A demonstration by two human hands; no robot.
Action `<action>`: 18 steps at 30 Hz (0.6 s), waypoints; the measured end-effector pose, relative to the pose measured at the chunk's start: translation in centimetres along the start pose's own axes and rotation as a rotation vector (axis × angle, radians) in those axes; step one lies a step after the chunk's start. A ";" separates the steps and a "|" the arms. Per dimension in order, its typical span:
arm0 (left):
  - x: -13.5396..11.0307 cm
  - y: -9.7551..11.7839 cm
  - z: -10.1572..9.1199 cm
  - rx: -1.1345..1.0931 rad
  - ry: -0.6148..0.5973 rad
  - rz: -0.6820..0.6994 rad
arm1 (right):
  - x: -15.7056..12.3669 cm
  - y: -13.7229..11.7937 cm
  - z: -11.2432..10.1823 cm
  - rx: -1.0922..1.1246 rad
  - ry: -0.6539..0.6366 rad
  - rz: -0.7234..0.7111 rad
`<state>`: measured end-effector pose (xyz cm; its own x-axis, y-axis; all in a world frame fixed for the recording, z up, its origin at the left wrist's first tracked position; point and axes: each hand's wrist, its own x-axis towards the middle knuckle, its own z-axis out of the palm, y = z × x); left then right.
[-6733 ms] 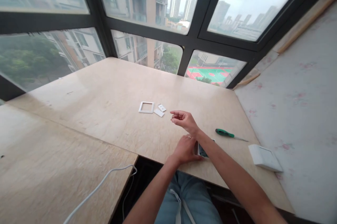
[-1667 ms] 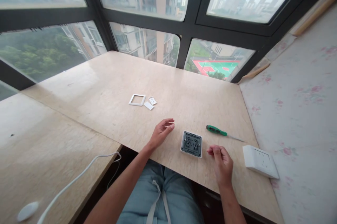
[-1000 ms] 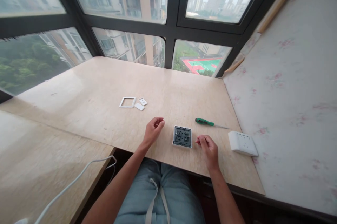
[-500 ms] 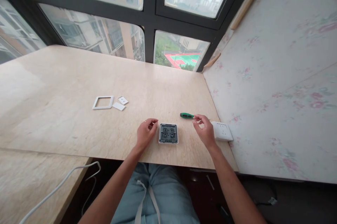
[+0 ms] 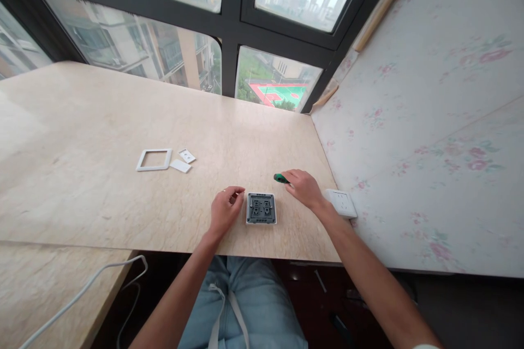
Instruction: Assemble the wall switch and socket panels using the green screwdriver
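A wall switch with its dark inner mechanism exposed lies face up on the tabletop between my hands. Just left of it rests my left hand, fingers curled and the fingertips drawn together. Whatever they may hold is too small to make out. To the upper right, my right hand is closed over a screwdriver with a green and black handle. The handle's end sticks out to the left, and my fingers hide the rest of the tool.
On the left lie a white rectangular frame and two small white cover plates, one in front of the other. A white socket box sits against the papered wall. A white cable crosses the lower left tabletop.
My right hand has moved left and over the screwdriver, from pinching near its right end to covering part of its handle. My left hand stays beside the switch. The view has shifted slightly.
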<state>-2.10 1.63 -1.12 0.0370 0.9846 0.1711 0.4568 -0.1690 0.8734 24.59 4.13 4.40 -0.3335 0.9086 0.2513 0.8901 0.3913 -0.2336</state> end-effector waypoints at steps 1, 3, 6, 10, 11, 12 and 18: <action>0.0 0.0 0.0 0.001 -0.003 0.000 | -0.1 -0.4 -0.4 0.007 0.015 -0.012; 0.0 0.0 0.0 -0.009 -0.006 -0.007 | -0.4 -1.3 -1.2 0.092 0.108 -0.029; -0.1 0.4 -0.3 -0.091 -0.004 -0.017 | -0.8 -2.5 -2.6 0.434 0.411 0.066; -0.7 1.1 -1.0 -0.270 -0.013 0.056 | -1.3 -3.5 -3.9 0.931 0.684 0.289; -0.9 1.2 -1.1 -0.284 -0.029 0.107 | -1.6 -3.7 -4.1 0.994 0.704 0.310; -1.1 1.3 -1.2 -0.278 -0.053 0.168 | -1.9 -3.9 -4.3 1.025 0.719 0.318; -1.5 1.2 -0.6 -0.050 -0.259 0.431 | -3.8 -6.0 -5.2 0.938 0.742 0.226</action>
<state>-2.16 -0.11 0.00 0.4351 0.8027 0.4079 0.3082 -0.5584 0.7702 22.16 -2.47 9.71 0.3318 0.7860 0.5216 0.2327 0.4676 -0.8527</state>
